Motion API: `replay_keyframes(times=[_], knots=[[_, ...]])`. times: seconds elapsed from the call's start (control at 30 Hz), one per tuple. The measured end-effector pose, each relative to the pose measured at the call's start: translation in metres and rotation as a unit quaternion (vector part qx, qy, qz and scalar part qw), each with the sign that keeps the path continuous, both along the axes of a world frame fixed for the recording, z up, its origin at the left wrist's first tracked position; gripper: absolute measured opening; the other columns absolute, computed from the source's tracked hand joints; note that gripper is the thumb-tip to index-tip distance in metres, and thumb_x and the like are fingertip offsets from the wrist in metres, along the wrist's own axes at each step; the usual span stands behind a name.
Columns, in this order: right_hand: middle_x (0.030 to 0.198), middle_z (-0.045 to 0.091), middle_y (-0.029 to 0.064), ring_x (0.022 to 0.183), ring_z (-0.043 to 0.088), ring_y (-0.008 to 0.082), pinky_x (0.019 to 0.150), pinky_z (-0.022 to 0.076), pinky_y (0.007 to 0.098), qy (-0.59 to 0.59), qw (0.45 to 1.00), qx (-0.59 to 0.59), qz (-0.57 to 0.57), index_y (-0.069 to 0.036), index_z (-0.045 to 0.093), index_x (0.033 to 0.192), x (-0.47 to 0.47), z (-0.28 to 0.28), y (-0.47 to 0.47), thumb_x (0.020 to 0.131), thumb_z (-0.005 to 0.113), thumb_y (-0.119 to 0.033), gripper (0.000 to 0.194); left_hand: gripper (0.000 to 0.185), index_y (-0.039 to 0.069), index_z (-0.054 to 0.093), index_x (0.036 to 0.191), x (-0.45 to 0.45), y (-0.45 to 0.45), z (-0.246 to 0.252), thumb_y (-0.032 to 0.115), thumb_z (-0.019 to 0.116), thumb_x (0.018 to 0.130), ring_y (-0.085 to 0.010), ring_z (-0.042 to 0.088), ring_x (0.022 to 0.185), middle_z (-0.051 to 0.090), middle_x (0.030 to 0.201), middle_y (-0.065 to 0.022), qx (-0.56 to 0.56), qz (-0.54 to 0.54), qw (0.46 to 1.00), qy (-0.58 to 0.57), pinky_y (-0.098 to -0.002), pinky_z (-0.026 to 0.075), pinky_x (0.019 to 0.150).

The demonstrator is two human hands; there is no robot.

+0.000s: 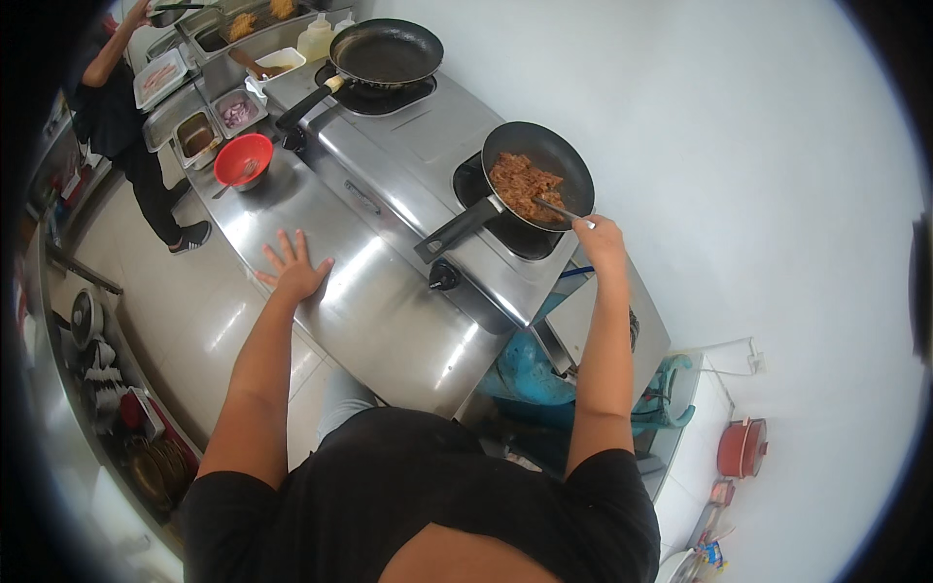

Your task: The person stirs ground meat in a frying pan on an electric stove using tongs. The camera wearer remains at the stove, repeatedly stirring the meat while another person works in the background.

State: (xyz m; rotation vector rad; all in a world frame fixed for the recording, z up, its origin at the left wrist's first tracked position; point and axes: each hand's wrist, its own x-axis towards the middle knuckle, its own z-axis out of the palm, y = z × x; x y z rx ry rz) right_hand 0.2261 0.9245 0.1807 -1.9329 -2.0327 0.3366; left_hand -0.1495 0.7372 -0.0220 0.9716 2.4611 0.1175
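My right hand [602,242] grips the handle end of a metal utensil [560,209], whose other end is in browned, chopped food [523,181]. The food lies in a black frying pan [579,167] on the nearer burner of a steel gas stove [408,164]. The pan's black handle [459,229] points toward the lower left, with nobody holding it. My left hand [294,271] rests flat, fingers spread, on the stainless steel counter [386,321]. Beyond it stands a red bowl [232,151] with a fork or spoon in it.
A second frying pan [386,52] sits on the farther burner. Metal trays of food, one with sliced onion [238,112], line the far end. A person in dark clothes [109,116] stands there at upper left. A blue gas cylinder [532,368] is below the stove, at right.
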Motion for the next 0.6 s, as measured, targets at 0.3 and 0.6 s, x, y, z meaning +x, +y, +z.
replay_keyframes(times=[0.3,0.6], knots=[[0.092,0.066,0.0179,0.091,0.062,0.0337,0.078,0.0481,0.0408,-0.051,0.998,0.028,0.009,-0.007,0.066,0.101,0.0,-0.002,-0.007,0.078,0.055,-0.035,0.037,0.093,0.023,0.002,0.147,0.001,-0.001,0.001,0.067,0.046,0.077,-0.0422,-0.016,0.136,-0.015,0.152,-0.0089,-0.003,0.001,1.0,0.005,-0.0725,-0.002,0.097],[0.091,0.066,0.0167,0.089,0.062,0.0334,0.076,0.0482,0.0426,-0.083,0.995,0.042,0.033,-0.007,0.066,0.098,-0.013,-0.006,-0.014,0.08,0.054,-0.034,0.035,0.094,0.023,0.002,0.147,0.001,-0.001,0.002,0.068,0.046,0.077,-0.0422,-0.016,0.136,-0.015,0.152,-0.0093,0.0,0.002,1.0,0.001,-0.0722,-0.002,0.097]])
